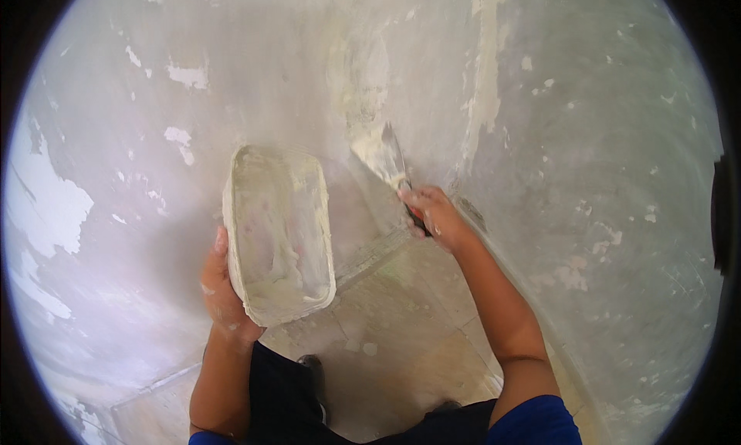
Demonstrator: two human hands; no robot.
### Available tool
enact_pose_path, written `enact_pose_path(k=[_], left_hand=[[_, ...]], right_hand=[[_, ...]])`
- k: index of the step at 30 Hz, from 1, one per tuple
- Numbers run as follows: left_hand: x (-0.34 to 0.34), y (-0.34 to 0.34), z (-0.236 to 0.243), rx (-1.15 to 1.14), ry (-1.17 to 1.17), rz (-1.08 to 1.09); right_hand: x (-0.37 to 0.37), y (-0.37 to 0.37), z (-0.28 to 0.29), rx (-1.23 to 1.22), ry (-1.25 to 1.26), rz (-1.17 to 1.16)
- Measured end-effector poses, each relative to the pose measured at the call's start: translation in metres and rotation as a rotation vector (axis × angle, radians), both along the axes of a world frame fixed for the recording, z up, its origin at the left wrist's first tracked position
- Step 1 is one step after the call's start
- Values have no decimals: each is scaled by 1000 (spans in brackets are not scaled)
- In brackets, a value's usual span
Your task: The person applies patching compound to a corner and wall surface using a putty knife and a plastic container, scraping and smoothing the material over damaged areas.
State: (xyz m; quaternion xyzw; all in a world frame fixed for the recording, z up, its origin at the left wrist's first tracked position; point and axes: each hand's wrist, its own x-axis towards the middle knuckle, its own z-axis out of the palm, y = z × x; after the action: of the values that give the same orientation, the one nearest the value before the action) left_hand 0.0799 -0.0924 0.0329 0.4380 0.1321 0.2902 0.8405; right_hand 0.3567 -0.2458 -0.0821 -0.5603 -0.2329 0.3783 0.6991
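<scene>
My left hand (224, 291) grips a white rectangular plastic tub (279, 233) by its left side, its inside smeared with pale creamy putty. My right hand (434, 213) is closed round the dark-and-red handle of a putty knife (382, 155), whose wide blade is coated in the same pale putty. The blade lies angled up and left against the patchy grey wall (293, 67), near a rough vertical streak of cream filler; whether it touches the surface is hard to tell.
Two wall faces meet at a corner right of the knife, with peeling white patches on both. Below them is a dusty tiled floor (394, 321) with my dark shoes and trousers. A dark shape sits at the far right rim.
</scene>
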Motion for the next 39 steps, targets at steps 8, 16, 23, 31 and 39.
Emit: enact_pose_path(k=[8,16,23,31,39], left_hand=[[-10,4,7,55,-23,5],[-11,17,-4,-63,-54,-55],[-14,13,6,-141,-26,25],[-17,19,2,-103,-23,-11],[-22,18,2,4,-72,7]], right_hand=[[11,-48,-94,-377,-281,103],[-36,0,108,185,-177,-69],[-13,-11,69,-10,-101,-50],[19,-52,-155,-432,-126,57],[17,-56,-124,-211,-245,81]])
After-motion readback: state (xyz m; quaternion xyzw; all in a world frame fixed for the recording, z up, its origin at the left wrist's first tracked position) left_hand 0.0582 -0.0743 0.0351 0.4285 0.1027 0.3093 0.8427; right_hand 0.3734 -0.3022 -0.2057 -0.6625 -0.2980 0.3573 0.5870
